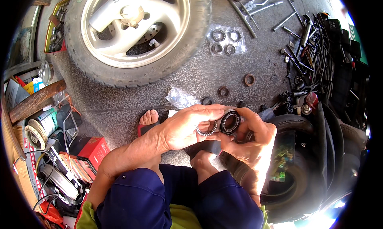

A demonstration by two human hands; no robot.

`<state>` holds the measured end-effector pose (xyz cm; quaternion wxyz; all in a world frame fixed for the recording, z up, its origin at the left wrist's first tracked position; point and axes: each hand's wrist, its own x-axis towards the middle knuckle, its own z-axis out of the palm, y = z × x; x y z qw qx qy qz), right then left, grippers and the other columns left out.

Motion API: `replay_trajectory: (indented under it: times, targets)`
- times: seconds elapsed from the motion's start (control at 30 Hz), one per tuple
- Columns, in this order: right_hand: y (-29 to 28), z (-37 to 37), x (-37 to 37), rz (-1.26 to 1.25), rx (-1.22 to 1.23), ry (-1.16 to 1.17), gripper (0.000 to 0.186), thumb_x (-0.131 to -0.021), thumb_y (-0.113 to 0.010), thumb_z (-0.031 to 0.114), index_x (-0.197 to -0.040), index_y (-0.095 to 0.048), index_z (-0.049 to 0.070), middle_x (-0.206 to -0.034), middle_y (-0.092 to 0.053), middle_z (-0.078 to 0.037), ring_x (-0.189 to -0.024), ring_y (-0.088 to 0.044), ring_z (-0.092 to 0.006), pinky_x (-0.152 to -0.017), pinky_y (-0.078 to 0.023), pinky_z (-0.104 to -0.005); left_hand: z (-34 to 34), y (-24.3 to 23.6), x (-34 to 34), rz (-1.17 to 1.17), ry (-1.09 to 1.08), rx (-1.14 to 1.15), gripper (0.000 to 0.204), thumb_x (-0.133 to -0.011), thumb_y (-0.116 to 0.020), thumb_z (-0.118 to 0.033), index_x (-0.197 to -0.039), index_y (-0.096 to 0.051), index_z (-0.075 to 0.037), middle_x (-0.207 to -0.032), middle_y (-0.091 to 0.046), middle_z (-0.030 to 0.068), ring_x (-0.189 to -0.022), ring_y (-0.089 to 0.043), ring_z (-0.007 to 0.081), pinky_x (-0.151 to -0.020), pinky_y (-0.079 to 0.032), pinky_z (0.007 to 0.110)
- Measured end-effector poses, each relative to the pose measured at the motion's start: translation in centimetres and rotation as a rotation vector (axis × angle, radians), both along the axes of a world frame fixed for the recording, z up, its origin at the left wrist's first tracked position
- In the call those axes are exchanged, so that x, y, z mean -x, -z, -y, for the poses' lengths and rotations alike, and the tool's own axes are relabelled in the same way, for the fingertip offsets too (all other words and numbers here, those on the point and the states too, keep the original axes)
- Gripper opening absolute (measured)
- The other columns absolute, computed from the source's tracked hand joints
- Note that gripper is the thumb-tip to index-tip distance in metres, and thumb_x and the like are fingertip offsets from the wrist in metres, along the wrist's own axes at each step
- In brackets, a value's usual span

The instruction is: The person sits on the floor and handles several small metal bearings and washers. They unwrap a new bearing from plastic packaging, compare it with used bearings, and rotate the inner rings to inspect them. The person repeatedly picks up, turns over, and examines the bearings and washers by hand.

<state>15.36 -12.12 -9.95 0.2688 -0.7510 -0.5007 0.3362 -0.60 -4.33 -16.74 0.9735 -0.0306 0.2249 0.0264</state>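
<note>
My left hand (187, 125) is closed on a ring of steel balls (206, 132), held upright between thumb and fingers. Right beside it, my right hand (251, 141) grips a dark bearing (229, 122) with a shiny outer edge and balls showing inside; its fingers wrap round the right side. Just beyond my hands lie a crumpled clear plastic bag (181, 97) and a dark ring (207, 101) on the floor. Two brown rings (249, 79) lie farther right. A clear pack of several bearing rings (226, 41) lies farther up.
A large wheel with tyre (183, 49) fills the upper left. Many wrenches and tools (303, 57) cover the upper right. Loose tyres (303, 169) stand at lower right. Boxes (85, 157), spools (44, 127) and cables crowd the left. My feet (149, 118) are on the speckled floor (99, 105).
</note>
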Motion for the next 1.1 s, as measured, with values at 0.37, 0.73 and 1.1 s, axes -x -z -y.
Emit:
replay_trajectory:
  times: [0.37,0.73,1.1]
  targets:
    - [-0.4,0.3,-0.1,-0.048,-0.044,0.014,0.055,-0.057,-0.083,0.007,-0.108,-0.063,0.0,-0.052,-0.051,0.0,-0.043,-0.048,-0.0073,-0.041,-0.038,-0.0234,0.0,-0.1,0.2,0.031,-0.009,-0.016,0.038,-0.098,-0.05,-0.025,-0.131,-0.051,-0.006,-0.115,-0.062,0.0045,-0.108,-0.059,0.0149,-0.095,-0.05,0.035]
    - [-0.9,0.5,0.7,0.095,-0.141,-0.1,0.022,-0.066,-0.074,-0.005,-0.087,-0.067,-0.003,-0.054,-0.057,-0.008,-0.043,-0.053,-0.0137,-0.042,-0.037,-0.0255,0.1,-0.1,0.0,0.023,-0.05,0.01,0.039,-0.097,-0.052,-0.021,-0.132,-0.05,-0.004,-0.117,-0.061,0.0056,-0.108,-0.059,0.0157,-0.099,-0.049,0.037]
    - [-1.0,0.4,0.1,-0.11,0.045,-0.081,0.011,-0.073,-0.068,-0.004,-0.083,-0.065,-0.001,-0.051,-0.054,-0.006,-0.041,-0.049,-0.0108,-0.042,-0.036,-0.0244,0.1,0.0,0.1,0.023,-0.013,-0.044,0.045,-0.096,-0.054,-0.019,-0.135,-0.043,0.0,-0.122,-0.059,0.0092,-0.111,-0.058,0.0186,-0.097,-0.05,0.038]
